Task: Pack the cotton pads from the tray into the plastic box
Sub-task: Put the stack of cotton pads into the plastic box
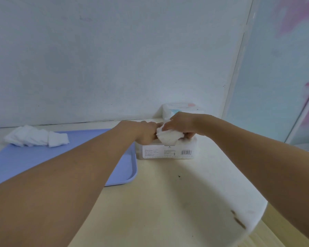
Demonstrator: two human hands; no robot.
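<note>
Stuffing a wad of pads (168, 137) into the box (168, 152) under my hands, left (146, 132) and right (181, 124) both gripping it; next, more pads (37, 137) wait far left on the tray (61, 157).

Cream tabletop (159, 202) seen with rounded front-right corner; small dark speck near centre, brown chipped marks (238, 220) at right edge. White wall (114, 59) set directly behind table, faintly scuffed. White soft pack (180, 108) with pale blue and pink print stood at back against wall. Frosted panel (284, 68) with pink blurred pattern framed in white at right. Yellowish floor (284, 234) visible at lower right
</note>
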